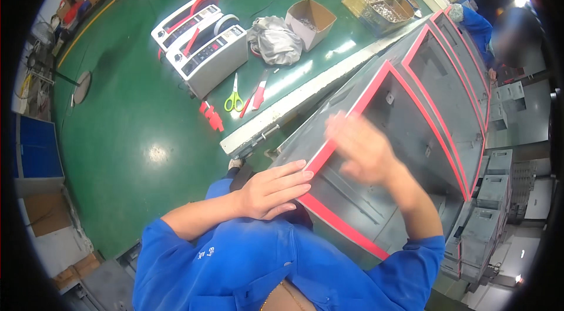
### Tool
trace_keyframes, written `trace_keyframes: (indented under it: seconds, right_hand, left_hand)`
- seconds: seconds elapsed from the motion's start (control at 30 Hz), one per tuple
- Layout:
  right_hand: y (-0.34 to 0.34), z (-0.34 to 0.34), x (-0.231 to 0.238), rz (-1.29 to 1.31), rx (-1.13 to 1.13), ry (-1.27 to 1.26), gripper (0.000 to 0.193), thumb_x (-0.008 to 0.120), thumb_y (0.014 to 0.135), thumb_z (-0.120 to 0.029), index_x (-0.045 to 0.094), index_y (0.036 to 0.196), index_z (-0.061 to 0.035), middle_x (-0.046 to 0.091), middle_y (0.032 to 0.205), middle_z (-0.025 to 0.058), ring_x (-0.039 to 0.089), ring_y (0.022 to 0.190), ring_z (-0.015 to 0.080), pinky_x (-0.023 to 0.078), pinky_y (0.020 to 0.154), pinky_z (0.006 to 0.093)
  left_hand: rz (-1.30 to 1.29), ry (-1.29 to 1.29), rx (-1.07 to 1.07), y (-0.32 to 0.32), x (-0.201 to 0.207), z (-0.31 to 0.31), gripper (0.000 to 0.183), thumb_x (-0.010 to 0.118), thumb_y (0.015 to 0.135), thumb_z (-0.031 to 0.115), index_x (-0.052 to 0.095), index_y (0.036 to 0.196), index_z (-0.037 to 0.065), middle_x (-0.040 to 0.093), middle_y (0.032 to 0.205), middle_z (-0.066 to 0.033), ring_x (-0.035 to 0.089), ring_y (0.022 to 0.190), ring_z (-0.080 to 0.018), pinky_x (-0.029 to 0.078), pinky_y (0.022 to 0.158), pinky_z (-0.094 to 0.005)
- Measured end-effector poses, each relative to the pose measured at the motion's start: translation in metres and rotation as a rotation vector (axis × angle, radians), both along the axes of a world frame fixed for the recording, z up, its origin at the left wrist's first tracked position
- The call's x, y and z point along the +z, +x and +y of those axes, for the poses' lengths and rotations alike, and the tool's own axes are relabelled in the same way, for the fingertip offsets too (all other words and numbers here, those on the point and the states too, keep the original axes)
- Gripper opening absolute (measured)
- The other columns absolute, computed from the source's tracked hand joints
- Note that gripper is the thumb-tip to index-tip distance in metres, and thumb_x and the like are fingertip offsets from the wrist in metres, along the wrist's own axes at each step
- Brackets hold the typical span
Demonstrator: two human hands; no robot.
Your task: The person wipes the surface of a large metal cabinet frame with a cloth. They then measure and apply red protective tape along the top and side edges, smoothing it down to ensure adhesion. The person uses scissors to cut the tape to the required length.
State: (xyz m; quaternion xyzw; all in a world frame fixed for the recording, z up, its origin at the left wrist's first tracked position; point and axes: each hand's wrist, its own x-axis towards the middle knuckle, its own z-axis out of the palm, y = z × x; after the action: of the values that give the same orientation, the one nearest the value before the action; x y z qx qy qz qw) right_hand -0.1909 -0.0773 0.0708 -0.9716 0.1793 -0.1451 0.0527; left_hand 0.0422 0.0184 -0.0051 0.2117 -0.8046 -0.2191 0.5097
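A grey sheet-metal cabinet (376,196) lies in front of me, its open front edged with red tape (346,226). My left hand (273,189) rests flat near the cabinet's near left corner. Its fingers are stretched out and their tips touch the taped rim. My right hand (365,149) is over the upper left edge, its fingertips at the red strip, and motion blurs it. Whether anything is under its fingers is hidden. Beyond it stand more grey cabinets (446,73) with red-edged openings, side by side in a row.
On the green-topped table are two white tape dispensers (214,58), green-handled scissors (234,102), red tape scraps (211,116), a silvery crumpled bundle (276,40) and a cardboard box (320,16) of small parts. A co-worker's blue sleeve (476,30) shows at the far right, past the cabinets.
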Motion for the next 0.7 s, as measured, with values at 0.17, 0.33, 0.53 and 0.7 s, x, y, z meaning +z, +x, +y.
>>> trace_keyframes:
  seconds: [0.17, 0.33, 0.53, 0.7]
  right_hand:
    - [-0.037, -0.068, -0.002, 0.101, -0.417, -0.314, 0.059, 0.037, 0.089, -0.042, 0.038, 0.126, 0.0042, 0.041, 0.13, 0.0197, 0.036, 0.124, 0.0312, 0.02, 0.106, 0.0428]
    - [-0.048, -0.094, -0.009, 0.065, -0.561, -0.206, 0.059, 0.028, 0.093, -0.042, 0.036, 0.128, 0.0051, 0.038, 0.132, 0.0207, 0.033, 0.125, 0.0323, 0.02, 0.106, 0.0419]
    - [-0.042, -0.077, -0.009, 0.044, -0.542, -0.144, 0.056, 0.034, 0.092, -0.036, 0.033, 0.13, 0.0047, 0.032, 0.135, 0.0224, 0.029, 0.127, 0.0345, 0.018, 0.106, 0.0425]
    - [-0.003, -0.002, 0.009, 0.102, -0.471, 0.03, 0.064, 0.042, 0.088, -0.04, 0.031, 0.13, 0.0072, 0.031, 0.135, 0.0251, 0.028, 0.127, 0.038, 0.02, 0.105, 0.0457]
  left_hand:
    - [-0.002, -0.009, 0.014, -0.001, 0.0, 0.001, 0.033, 0.062, 0.076, 0.012, 0.057, 0.106, -0.001, 0.053, 0.117, -0.0166, 0.048, 0.111, -0.038, 0.046, 0.088, -0.0415]
    - [-0.011, 0.001, 0.022, -0.001, -0.001, 0.004, 0.032, 0.059, 0.081, 0.016, 0.056, 0.108, -0.001, 0.055, 0.113, -0.0173, 0.05, 0.108, -0.0407, 0.046, 0.085, -0.0433]
    - [-0.003, -0.015, 0.029, 0.002, -0.001, 0.01, 0.035, 0.063, 0.077, 0.015, 0.057, 0.107, -0.001, 0.056, 0.112, -0.0143, 0.051, 0.107, -0.0398, 0.047, 0.084, -0.0414]
    - [0.04, -0.073, -0.036, 0.007, -0.007, 0.001, 0.035, 0.064, 0.073, 0.013, 0.059, 0.105, -0.001, 0.057, 0.11, -0.0127, 0.053, 0.104, -0.0378, 0.048, 0.085, -0.0418]
